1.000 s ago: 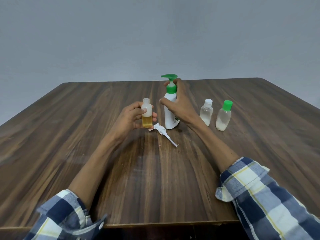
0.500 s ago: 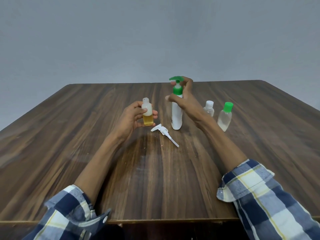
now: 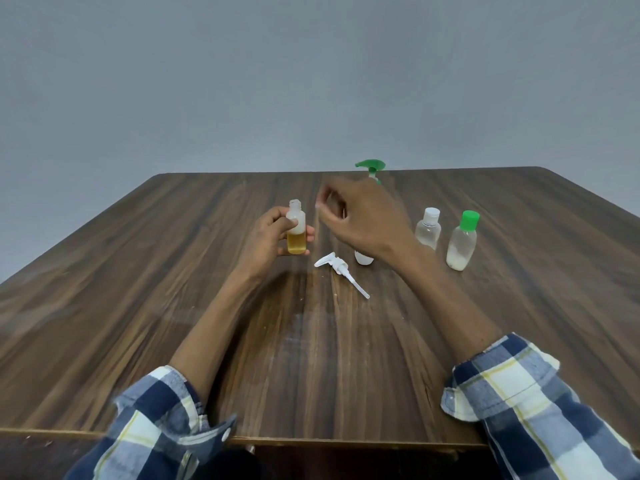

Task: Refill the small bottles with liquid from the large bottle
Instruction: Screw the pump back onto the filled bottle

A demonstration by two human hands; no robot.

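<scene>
**Open small bottle held upright, pump bottle standing behind the free hand**

The left hand (image 3: 268, 239) grips a small clear plastic bottle with amber liquid in its lower part (image 3: 296, 227), fingers and thumb curled round its middle, holding it upright just above the dark wooden table (image 3: 138, 289). Its neck is uncapped. The right hand (image 3: 363, 216) hangs in front of the tall white pump bottle with a green pump head (image 3: 370, 166), fingers loosely curled and blurred, holding nothing that can be made out.

A loose white pump with a dip tube (image 3: 341, 271) lies on the table between the hands. Further right stand a small clear bottle with a white cap (image 3: 428, 227) and a small clear bottle with a green cap (image 3: 462, 241), near each other.

The small bottle looks light and thin-walled, likely to flex under a hard squeeze and spill through the open neck; the mid-body hold suits it. The pump bottle is likely heavier and smooth, best taken round its body and steadied while the head is pressed.
</scene>
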